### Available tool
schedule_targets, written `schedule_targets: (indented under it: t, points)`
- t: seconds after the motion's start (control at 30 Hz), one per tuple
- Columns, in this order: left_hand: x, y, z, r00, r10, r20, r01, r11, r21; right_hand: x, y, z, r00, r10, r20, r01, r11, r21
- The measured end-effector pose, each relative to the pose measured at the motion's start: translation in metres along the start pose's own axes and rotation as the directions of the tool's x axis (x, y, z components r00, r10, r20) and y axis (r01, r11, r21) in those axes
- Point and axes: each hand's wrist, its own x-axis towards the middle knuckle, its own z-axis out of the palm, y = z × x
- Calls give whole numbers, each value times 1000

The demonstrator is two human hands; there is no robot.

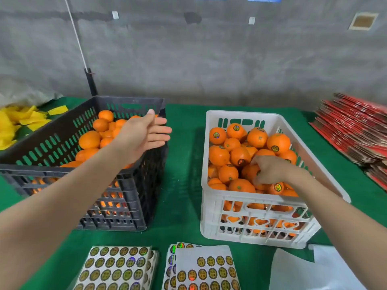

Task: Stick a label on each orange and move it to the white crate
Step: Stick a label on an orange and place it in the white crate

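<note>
1. Counter [182,164]: covered in green cloth, carrying two crates side by side, apart from each other.
2. Black crate [62,126]: left side, part-filled with plain oranges [90,140]; no labels show on them.
3. White crate [251,200]: right side, filled close to the rim with labelled oranges [278,143], several showing a round sticker on top.
4. Left hand [142,135]: above the far right corner of the black crate, released, fingers straight and together, palm facing right, holding nothing.
5. Right hand [272,170]: inside the white crate at its near right part, knuckles up, fingers curled down round an orange [248,171] that lies on the pile. The grasped orange is mostly covered by the hand; its label cannot be made out.
6. Label sheets [117,268]: at the near edge, one sheet nearly full on the left, and just right of it a stack [205,268] whose top sheet is partly used.
7. White paper [303,273]: near right corner.
8. Yellow pieces [16,124]: far left, beside the black crate.
9. Red flat cartons [356,130]: stacked at the far right.
</note>
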Motion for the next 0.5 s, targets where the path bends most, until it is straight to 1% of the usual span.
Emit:
schedule_targets:
  t: [0.03,0.07,0.1,0.13,0.17,0.2,0.27,0.3,0.33,0.37,0.4,0.43,0.47,0.5]
  points:
    - [3,3,-19,999,4,-40,-5,1000,-15,-1,-8,-7,1000,-15,-28,12,995,-99]
    - [5,5,-38,997,0,-77,-2,1000,-30,-1,-20,-14,994,-58,-96,44,989,-143]
    - [7,6,-55,994,-6,-106,2,999,-39,-4,-37,-22,973,-126,-192,106,988,-109]
    - [9,6,-71,992,-14,-129,9,999,-40,-6,-59,-27,931,-203,-305,207,978,-19]
    - [11,5,-85,989,-27,-147,21,999,-43,-9,-85,-32,864,-282,-418,342,937,74]
    - [12,4,-96,987,-43,-155,34,998,-55,-13,-114,-35,786,-356,-506,474,872,123]
    - [16,0,-116,984,-57,-170,48,997,-58,-16,-172,-37,651,-462,-602,653,746,134]
    - [17,-2,-124,982,-60,-177,52,998,-48,-13,-198,-36,606,-488,-628,704,697,138]
    - [19,-5,-128,981,-62,-182,57,998,-31,-10,-216,-33,577,-506,-642,737,662,141]
    - [23,-7,-139,979,-53,-195,53,999,-6,0,-238,-33,562,-519,-644,754,641,143]
    - [29,-10,-149,977,-30,-211,39,998,39,10,-256,-32,568,-527,-633,759,632,155]
    - [35,-12,-159,977,-14,-211,36,994,101,22,-270,-33,592,-528,-609,751,636,179]
    - [45,-16,-168,981,5,-196,41,973,226,33,-282,-34,628,-525,-574,736,640,220]
    - [57,-20,-179,988,12,-153,59,891,451,43,-291,-34,663,-520,-539,719,642,266]
